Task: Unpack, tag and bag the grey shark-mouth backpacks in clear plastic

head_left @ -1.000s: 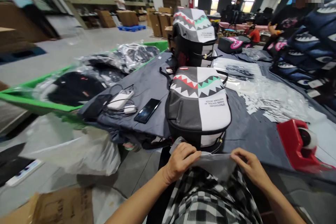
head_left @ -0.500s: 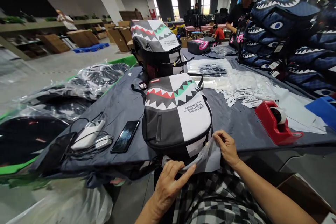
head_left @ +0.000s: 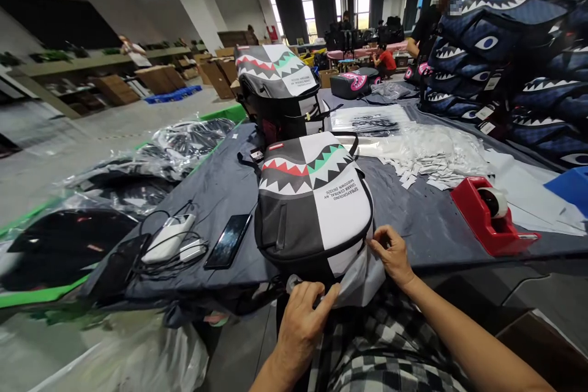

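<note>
At the six-o'clock edge of the desk [head_left: 425,229], against the backpack [head_left: 316,214]: gripping grey plastic [head_left: 362,282] with curled left hand [head_left: 301,318] and pinching right hand [head_left: 394,257], now raised beside the four-o'clock corner, apparently starting to enclose it.

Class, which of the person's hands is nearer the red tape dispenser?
Right: the right hand is left of the red tape dispenser; the left hand is farther left, by the backpack.

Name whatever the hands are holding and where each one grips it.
A thin greyish sheet, by the near side of the backpack: the right hand pinches its upper right edge; the left hand holds its left part.
</note>
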Available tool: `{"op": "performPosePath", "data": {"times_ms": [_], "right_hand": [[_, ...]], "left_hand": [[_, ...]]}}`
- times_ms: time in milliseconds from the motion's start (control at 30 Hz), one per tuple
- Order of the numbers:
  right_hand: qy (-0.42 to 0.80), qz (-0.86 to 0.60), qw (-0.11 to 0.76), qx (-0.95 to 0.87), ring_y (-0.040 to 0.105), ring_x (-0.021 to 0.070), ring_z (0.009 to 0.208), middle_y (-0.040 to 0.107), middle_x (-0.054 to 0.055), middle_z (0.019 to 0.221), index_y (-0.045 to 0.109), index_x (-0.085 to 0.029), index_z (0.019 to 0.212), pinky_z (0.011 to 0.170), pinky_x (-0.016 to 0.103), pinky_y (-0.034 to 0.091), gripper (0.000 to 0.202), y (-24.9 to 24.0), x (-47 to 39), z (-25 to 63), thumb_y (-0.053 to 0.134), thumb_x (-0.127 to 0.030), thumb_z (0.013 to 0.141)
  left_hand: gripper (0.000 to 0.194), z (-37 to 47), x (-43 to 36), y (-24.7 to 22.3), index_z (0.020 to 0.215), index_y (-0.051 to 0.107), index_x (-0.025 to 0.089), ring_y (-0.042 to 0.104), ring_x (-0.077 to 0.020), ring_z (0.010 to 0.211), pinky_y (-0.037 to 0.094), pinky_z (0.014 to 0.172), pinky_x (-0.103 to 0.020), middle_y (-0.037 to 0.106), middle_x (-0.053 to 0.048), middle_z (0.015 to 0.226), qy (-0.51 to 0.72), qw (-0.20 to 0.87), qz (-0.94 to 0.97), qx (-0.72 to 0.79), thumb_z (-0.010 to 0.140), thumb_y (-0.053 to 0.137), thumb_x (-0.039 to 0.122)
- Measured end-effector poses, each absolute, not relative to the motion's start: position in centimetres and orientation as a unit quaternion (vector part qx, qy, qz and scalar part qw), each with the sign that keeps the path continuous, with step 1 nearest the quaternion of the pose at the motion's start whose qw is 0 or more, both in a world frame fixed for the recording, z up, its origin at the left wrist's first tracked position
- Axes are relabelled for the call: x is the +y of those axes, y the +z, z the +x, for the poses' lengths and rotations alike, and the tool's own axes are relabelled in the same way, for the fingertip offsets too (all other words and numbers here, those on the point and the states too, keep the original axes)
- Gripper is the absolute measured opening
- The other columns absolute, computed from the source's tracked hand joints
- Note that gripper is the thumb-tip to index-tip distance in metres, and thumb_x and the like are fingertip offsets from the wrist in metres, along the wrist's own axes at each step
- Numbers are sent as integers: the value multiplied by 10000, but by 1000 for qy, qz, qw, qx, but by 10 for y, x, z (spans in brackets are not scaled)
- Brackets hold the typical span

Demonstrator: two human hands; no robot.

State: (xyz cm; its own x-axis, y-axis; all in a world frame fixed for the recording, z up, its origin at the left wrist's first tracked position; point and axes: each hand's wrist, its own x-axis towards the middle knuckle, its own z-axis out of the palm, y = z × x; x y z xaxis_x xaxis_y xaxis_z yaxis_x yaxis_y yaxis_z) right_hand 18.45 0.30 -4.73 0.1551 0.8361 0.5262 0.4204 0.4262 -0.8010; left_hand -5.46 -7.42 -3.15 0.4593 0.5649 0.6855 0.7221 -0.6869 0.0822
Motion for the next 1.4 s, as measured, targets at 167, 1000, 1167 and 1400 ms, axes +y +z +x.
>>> {"op": "performPosePath", "data": {"times_ms": [167, 1000, 1167, 1400], "right_hand": [[14, -433, 525, -733, 592, 144, 667, 590, 7, 732, 592, -224, 864, 648, 272, 545, 87, -33, -39, 196, 616, -242, 945], [-48, -126, 268, -954, 659, 169, 875, 702, 65, 911, 631, -235, 949, 855, 319, 566, 191, -32, 6, 199, 440, -241, 951], [-87, -97, 231, -964, 618, 133, 790, 704, 38, 916, 642, -222, 1003, 788, 271, 501, 316, -19, 14, 202, 342, -123, 1016], [-63, -92, 167, -980, 540, 168, 727, 632, 28, 797, 596, -203, 854, 685, 291, 425, 177, 23, 18, 198, 486, -236, 989]], "left_hand": [[139, -54, -73, -36, 1002, 644, 170, 508, -143, 723, 413, 663, -261, 567, -33, 817, -362, 108, -839, -391, 964, 521, 115], [51, -67, -72, -46, 935, 593, 160, 557, -169, 757, 512, 817, -355, 576, -46, 806, -367, 167, -834, -376, 971, 561, 177], [84, -83, -65, -28, 958, 577, 160, 531, -163, 707, 461, 667, -291, 602, -44, 802, -324, 128, -882, -319, 998, 515, 200], [102, -103, -55, 13, 925, 557, 199, 572, -156, 788, 461, 681, -257, 606, -7, 894, -180, -36, -919, -349, 913, 646, 152]]}}
